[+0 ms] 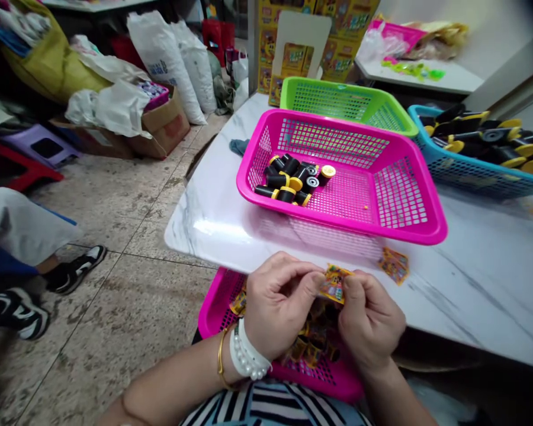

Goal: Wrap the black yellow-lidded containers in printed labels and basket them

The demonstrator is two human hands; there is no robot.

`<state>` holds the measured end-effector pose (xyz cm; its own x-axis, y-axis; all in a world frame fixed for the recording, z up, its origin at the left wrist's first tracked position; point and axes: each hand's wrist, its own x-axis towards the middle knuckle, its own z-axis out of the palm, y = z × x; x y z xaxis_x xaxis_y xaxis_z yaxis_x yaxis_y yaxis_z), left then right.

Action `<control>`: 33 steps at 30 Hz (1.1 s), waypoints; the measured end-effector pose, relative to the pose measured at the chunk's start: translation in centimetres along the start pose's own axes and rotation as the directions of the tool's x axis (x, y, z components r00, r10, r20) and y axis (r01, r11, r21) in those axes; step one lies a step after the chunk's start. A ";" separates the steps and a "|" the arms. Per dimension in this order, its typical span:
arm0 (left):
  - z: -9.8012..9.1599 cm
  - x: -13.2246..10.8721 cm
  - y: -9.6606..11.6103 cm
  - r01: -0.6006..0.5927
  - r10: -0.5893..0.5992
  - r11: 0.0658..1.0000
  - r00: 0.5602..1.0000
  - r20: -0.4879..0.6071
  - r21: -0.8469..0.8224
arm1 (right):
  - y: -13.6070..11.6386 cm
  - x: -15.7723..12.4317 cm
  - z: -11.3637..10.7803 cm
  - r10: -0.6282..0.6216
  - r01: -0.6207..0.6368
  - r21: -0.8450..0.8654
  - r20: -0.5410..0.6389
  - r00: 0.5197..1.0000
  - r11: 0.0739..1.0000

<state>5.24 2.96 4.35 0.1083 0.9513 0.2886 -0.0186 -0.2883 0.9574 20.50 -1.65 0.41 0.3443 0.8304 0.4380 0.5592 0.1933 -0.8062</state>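
Note:
A small orange printed plastic label (pixel 334 283) is pinched between my two hands, just off the table's front edge. My left hand (pixel 275 305) has thumb and fingers closed on its left end. At the other end, my right hand (pixel 368 316) grips it between thumb and bent forefinger. Below them a pink basket (pixel 211 310) rests on my lap, partly covered by my hands and forearms. In it lie several short cylinders with orange printed wraps (pixel 313 349). To the right of my right hand, more orange labels (pixel 394 265) lie on the table.
On the marble-patterned table (pixel 204 219), a pink basket (pixel 435 228) contains black cylinders with yellow caps (pixel 288 180). Behind it are a green basket (pixel 400 121) and a blue basket (pixel 471 177) heaped with black and yellow pieces. A seated person's leg (pixel 22 228) shows at left.

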 end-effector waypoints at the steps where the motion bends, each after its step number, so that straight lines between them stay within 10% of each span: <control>1: -0.1 0.0 0.0 -0.008 0.008 1.000 1.000 -0.007 0.008 | 0.0 0.0 0.0 -0.039 0.039 -0.022 0.009 0.999 0.999; 9: -0.9 -0.7 -0.2 -0.027 0.026 0.992 1.000 0.007 0.121 | -0.1 0.7 0.4 -0.189 0.196 -0.158 0.053 0.980 0.968; 19: -1.7 0.5 -0.3 0.340 -0.336 0.934 0.940 0.051 -0.111 | -2.2 3.0 0.2 -0.394 0.420 -0.042 0.275 0.877 0.906; 25: -2.8 1.8 -0.7 0.652 -0.581 0.676 0.759 0.295 -0.345 | -3.0 14.0 -1.2 -0.352 0.469 -0.315 0.362 0.863 0.825; 29: -3.0 2.8 -1.1 0.714 -0.628 0.548 0.696 0.348 -0.436 | -1.0 22.6 1.9 -0.080 0.532 -0.571 0.631 0.772 0.626; 33: -3.2 3.5 -1.4 0.751 -0.659 0.432 0.641 0.394 -0.499 | 0.8 26.1 4.7 0.075 0.471 -0.615 0.654 0.753 0.632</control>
<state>2.44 7.09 4.09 0.4734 0.7565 -0.4513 -0.4224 0.6445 0.6373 26.38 22.61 9.35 -0.1920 0.9814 0.0094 0.9796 0.1922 -0.0584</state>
